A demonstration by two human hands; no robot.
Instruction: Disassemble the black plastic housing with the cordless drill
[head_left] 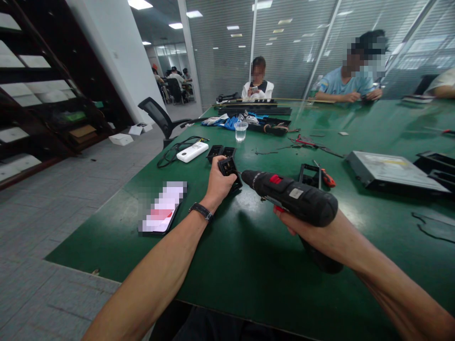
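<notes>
Phone screen [165,208] blurred; drill handle [322,258] partly behind right grip [307,229]; far-right sleeve [445,80] cropped.

The glossy dark-green surface [117,246] carries, near its left edge, a flat phone with a lit screen [164,208]. Beyond it lie a white rectangular power bank [192,152], a looped black cable [177,148] and 2 small black plastic boxes [214,152]. A clear plastic cup [241,132] stands before crumpled blue gloves [231,123] and long black strips [265,111]. Farther right lie a black rectangular frame [310,166], a red-and-black screwdriver [328,179] just beside it, and a flat silver-topped case [394,166].
</notes>
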